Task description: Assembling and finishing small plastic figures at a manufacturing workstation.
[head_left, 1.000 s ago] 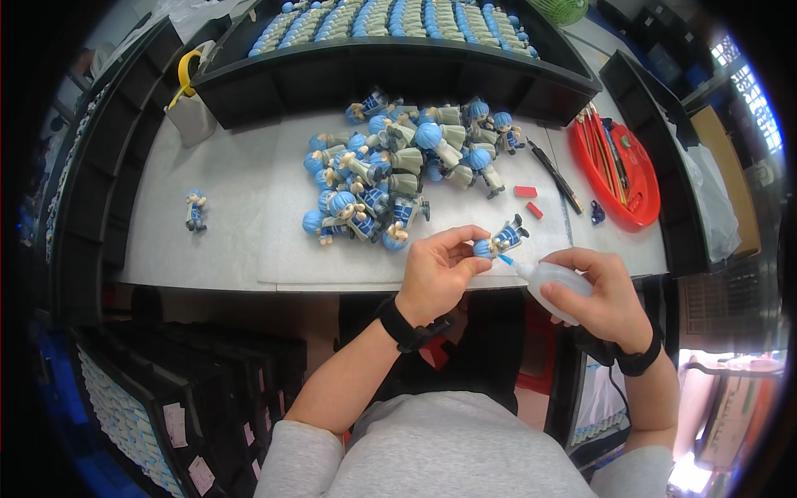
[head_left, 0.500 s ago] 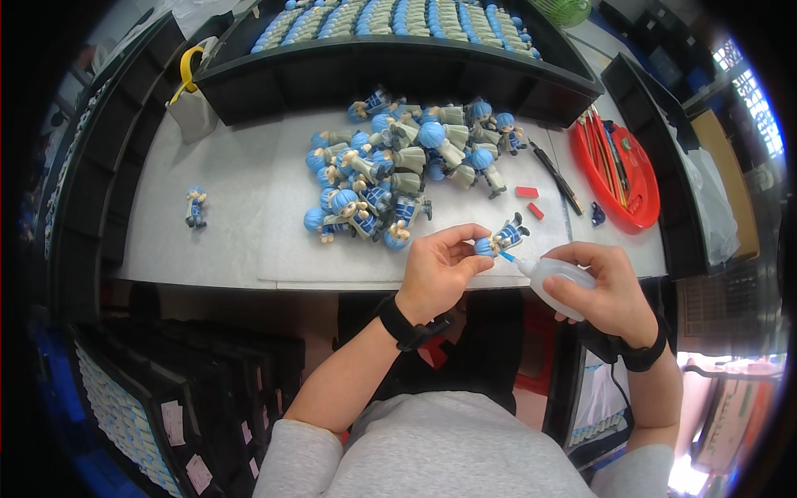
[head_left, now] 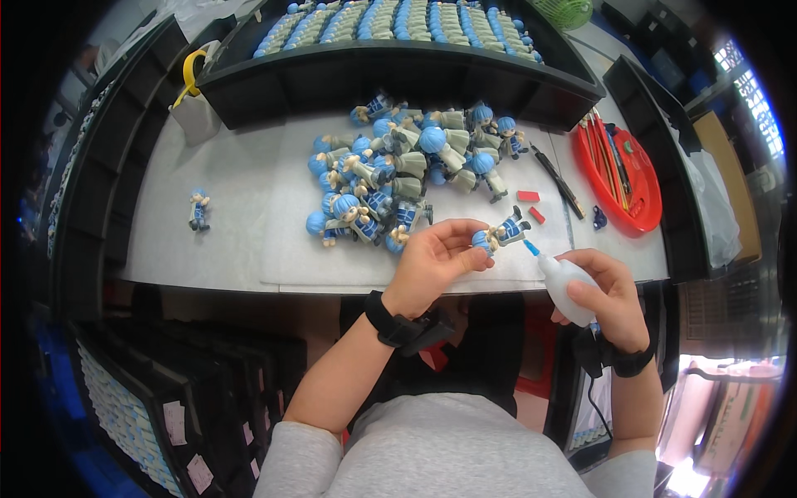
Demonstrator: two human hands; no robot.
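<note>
Between thumb and fingers, my left hand (head_left: 444, 261) pinches a small blue-haired figurine (head_left: 503, 231) over the table's front edge. Its head is by my fingertips and its dark feet point away to the upper right. My right hand (head_left: 604, 295) is wrapped round a whitish squeeze bottle (head_left: 568, 286) with a blue needle tip. That tip is apart from the figurine, just below its legs. Close beyond my left hand lies a heap of similar figurines (head_left: 407, 158). One more figurine (head_left: 198, 210) lies alone at the left of the table.
A black crate (head_left: 398, 79) full of figurine rows stands at the back. On the right are a red tray (head_left: 646, 212) with brushes, a black pen-like tool (head_left: 558, 178) and two small red blocks (head_left: 528, 197). A grey holder (head_left: 195, 119) with yellow tape stands back left.
My right hand has drawn the bottle slightly right and down, so its tip has moved off the figurine's head area. The left hand still holds the figurine, shifted slightly.
</note>
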